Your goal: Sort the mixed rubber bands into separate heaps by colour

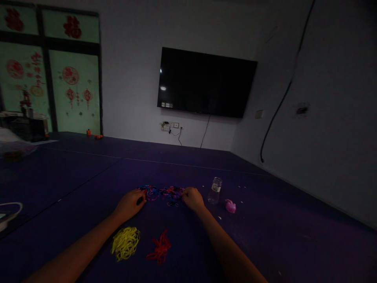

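Note:
A loose spread of mixed blue, red, pink and dark rubber bands (167, 192) lies on the purple surface between my two hands. My left hand (131, 203) is at its left end, thumb and fingers curled together at the tips; a spot of red shows there, but what is pinched is too small to name. At the right end, my right hand (193, 198) has its fingers closed down on the bands' edge, hiding what they grip. Nearer to me lie a heap of yellow rubber bands (125, 243) and a smaller heap of red rubber bands (160, 248).
Right of my right hand stands a clear bottle (215, 191), with a small pink object (230, 206) beside it. White scraps dot the purple surface (279, 220). A white cable (13, 214) lies at far left. A television (206, 82) hangs on the wall ahead.

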`<state>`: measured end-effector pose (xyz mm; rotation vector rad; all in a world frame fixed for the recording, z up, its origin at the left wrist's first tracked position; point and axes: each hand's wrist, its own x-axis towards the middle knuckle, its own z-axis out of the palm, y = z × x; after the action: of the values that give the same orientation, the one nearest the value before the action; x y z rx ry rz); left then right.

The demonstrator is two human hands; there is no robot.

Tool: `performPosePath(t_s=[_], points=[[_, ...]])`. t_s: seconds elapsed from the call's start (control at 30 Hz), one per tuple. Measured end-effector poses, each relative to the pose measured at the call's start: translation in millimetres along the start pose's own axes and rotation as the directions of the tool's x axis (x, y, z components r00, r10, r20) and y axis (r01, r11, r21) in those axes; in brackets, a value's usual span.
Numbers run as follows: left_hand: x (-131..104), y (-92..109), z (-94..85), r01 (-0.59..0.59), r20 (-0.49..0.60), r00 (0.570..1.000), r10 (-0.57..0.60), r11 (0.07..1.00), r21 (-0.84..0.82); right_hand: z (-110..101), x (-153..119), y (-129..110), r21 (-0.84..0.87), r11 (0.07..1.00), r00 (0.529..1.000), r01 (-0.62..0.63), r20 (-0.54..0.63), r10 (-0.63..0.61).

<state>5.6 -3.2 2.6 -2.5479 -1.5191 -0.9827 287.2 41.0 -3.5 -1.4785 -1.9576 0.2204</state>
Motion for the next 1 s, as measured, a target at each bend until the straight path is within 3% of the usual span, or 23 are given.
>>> performPosePath(t_s=[0.33, 0.7, 1.0], points=[[-0.3, -2.2, 1.9, -0.013, -0.013, 1.0, 0.013, 1.0, -0.02, 1.2, 0.5, 0.4, -0.014, 1.0, 0.999, -0.01, 0.041, 0.01], [-0.9, 1.5, -0.5, 0.005, -0.008, 1.0, -0.005, 1.0, -0.01, 4.5, 10.5, 9.7, 0.376, 0.921, 0.991, -0.098, -0.051, 0.127], [-1.3, -1.7, 2.5, 0.001, -0.02, 1.0, -0.001, 1.0, 0.011, 4.8, 10.7, 12.0, 0.619, 0.76, 0.971, -0.198, 0.02, 0.237]])
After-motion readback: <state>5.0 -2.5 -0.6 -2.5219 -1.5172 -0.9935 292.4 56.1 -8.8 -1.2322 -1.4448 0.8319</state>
